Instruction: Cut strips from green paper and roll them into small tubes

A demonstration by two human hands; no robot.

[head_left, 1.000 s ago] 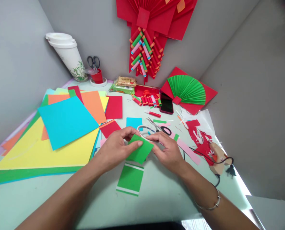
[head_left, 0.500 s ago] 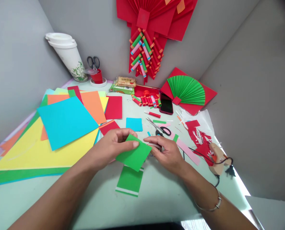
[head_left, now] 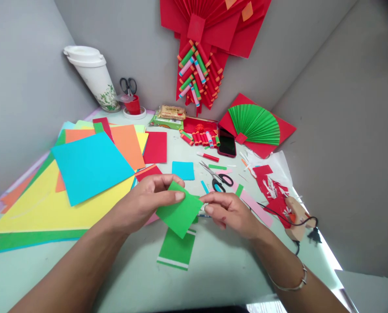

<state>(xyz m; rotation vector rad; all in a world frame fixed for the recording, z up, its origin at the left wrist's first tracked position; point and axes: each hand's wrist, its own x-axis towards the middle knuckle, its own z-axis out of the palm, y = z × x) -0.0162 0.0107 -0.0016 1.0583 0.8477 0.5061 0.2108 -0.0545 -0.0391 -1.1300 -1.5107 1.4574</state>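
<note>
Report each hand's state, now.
Left hand: closed, holding a green paper square.
Right hand: at the square's right corner; whether its grip is closed on anything cannot be told.

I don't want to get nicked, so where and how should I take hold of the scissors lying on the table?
Probably by the black handle loops, coming from the near right. The scissors lie flat with the loops spread apart on that side, while the blades point away and to the left.
</note>
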